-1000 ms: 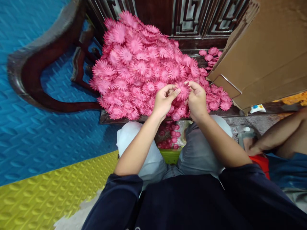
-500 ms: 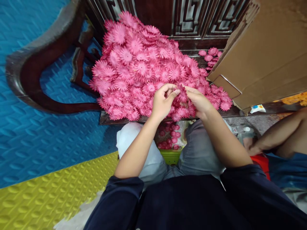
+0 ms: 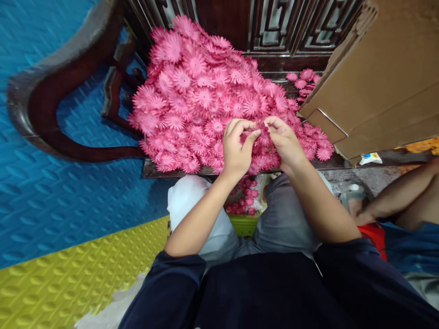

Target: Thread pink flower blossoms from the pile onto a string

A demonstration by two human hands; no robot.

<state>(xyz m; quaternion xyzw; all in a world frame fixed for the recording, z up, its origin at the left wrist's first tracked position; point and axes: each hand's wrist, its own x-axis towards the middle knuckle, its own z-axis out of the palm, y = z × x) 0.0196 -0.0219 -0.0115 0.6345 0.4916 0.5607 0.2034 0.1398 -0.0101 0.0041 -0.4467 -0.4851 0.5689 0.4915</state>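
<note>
A dark pink artificial flower piece [image 3: 263,136] hangs between my two hands, above the front of a big pile of pink flower pieces [image 3: 204,98]. My left hand [image 3: 239,145] pinches its left edge between thumb and forefinger. On the other side, my right hand [image 3: 285,140] has thumb and forefinger closed at its upper right, where a small pale bit shows at the fingertips. The held flower is partly covered by my fingers and slightly blurred. More petals lie right under both hands.
The pile rests on a dark wooden bench [image 3: 147,168] with a curved armrest [image 3: 41,132]. At right leans a cardboard box [image 3: 377,82]. Below, between my knees, a green basket [image 3: 244,225] holds more flower pieces. Another person's limb [image 3: 398,196] is at far right, near a clear bottle [image 3: 351,189].
My right hand has turned, its thumb and forefinger now pinching at the flower's upper right. The left hand has shifted slightly right. The flower appears more hidden by fingers.
</note>
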